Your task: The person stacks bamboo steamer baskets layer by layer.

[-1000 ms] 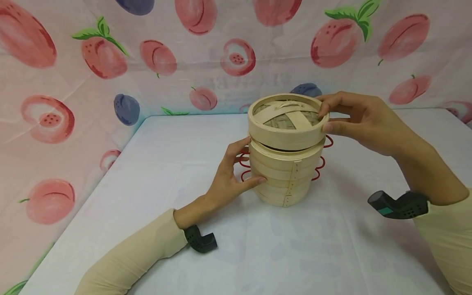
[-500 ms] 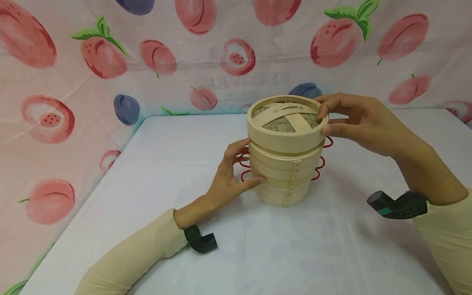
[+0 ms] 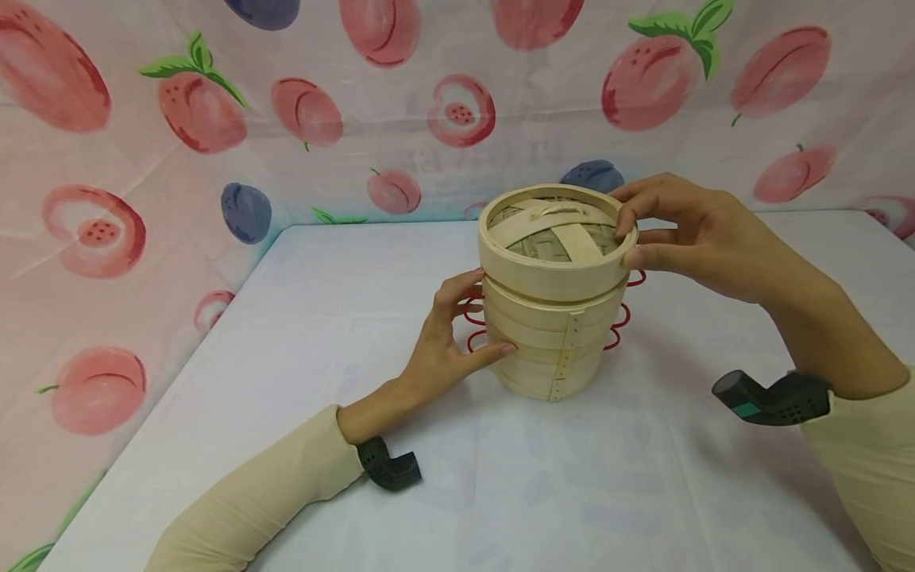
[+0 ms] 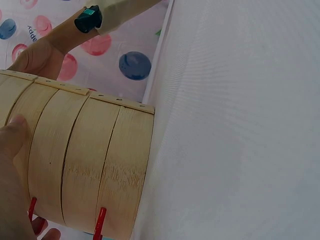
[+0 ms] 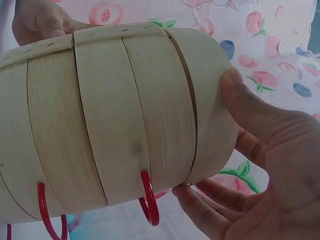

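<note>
A stack of bamboo steamer baskets [image 3: 536,342] stands upright on the table, with red loop handles [image 3: 623,314] at its sides. The woven bamboo lid [image 3: 550,274] sits on the top tier, its wall slightly wider than the tiers. With thumb in front and fingers round the back, my left hand [image 3: 442,342] holds the stack's left side. My right hand [image 3: 704,237] pinches the lid's rim at the right, fingertips inside the rim and thumb outside. Close up in the right wrist view, the lid [image 5: 207,105] shows a thin dark seam against the tier below it.
White cloth covers the table [image 3: 343,334]. Behind and to the left hangs a pink fruit-print curtain [image 3: 314,48]. Dark wrist cameras [image 3: 389,465] are strapped at both sleeve cuffs.
The lid's front edge has come down onto the top tier, and the dark gap under it has closed. My left hand has stayed in place; my right hand has shifted only slightly.
</note>
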`<state>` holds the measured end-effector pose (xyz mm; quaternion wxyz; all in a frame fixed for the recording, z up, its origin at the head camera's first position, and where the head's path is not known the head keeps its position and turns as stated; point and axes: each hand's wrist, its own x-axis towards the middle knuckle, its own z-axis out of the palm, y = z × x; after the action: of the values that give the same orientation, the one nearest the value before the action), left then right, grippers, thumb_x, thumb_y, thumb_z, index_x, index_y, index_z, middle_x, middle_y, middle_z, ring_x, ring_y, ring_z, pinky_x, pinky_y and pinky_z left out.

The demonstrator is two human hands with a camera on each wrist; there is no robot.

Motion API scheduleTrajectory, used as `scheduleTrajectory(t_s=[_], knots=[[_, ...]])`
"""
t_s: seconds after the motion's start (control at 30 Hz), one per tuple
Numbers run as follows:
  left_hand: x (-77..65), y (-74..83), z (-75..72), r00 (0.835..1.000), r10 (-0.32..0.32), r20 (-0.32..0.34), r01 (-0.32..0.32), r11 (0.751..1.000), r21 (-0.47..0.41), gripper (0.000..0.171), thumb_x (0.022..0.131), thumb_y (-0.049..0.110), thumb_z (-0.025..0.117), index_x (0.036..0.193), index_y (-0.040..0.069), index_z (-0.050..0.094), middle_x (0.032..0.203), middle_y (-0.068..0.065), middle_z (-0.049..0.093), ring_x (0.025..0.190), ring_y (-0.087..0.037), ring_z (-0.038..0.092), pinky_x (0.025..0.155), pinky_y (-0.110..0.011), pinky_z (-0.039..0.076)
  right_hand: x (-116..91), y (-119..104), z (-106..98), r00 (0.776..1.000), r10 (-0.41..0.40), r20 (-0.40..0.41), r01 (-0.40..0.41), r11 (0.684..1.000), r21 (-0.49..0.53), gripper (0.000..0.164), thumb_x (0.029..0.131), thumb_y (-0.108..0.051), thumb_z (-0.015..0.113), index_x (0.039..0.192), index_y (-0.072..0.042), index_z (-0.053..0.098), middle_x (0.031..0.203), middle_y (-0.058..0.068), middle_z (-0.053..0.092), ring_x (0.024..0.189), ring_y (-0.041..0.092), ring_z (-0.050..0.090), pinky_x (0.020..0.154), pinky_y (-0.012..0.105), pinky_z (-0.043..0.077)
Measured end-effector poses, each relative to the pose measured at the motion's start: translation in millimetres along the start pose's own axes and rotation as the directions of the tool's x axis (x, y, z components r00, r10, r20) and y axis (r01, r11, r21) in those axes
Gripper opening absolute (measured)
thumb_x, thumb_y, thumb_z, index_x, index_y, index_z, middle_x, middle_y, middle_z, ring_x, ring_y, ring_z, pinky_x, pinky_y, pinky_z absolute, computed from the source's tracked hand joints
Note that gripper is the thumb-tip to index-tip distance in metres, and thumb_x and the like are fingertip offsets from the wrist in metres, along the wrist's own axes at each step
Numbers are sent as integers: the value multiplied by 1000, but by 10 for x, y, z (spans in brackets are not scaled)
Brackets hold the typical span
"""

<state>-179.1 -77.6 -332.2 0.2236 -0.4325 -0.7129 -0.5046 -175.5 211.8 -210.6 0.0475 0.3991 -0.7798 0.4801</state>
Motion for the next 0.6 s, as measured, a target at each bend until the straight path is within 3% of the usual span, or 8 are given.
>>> scheduleTrajectory(t_s=[0.17,0.3,0.43,0.6], knots=[[-3,23,-5,1000,2,5,-2,1000,10,79,74,35,70,132,14,21,132,-8,32,108,-23,44,85,-37,42,6,-23,1,1000,14,11,-13,998,-55,29,72,13,65,97,1,56,123,14,40,114,24,38,72,21,50],[34,137,-24,1000,23,8,-23,1000,11,81,70,15,76,129,7,20,129,-14,33,107,-25,44,84,-42,42,5,-14,-9,999,5,35,-3,998,-61,31,73,13,65,100,0,55,123,14,40,112,24,39,72,22,50],[79,275,-42,999,36,7,-36,999,14,84,64,-3,77,126,3,20,126,-19,34,105,-28,45,83,-46,42,3,25,-45,998,11,65,-7,998,-60,40,76,13,61,113,-1,51,124,12,41,112,22,42,75,21,48],[77,267,-40,1000,22,9,-22,1000,9,88,65,-1,77,130,8,19,126,-18,35,105,-29,45,83,-45,42,4,67,-85,994,54,96,-49,997,-55,46,80,12,58,122,-3,49,130,10,40,117,22,39,80,21,46]])
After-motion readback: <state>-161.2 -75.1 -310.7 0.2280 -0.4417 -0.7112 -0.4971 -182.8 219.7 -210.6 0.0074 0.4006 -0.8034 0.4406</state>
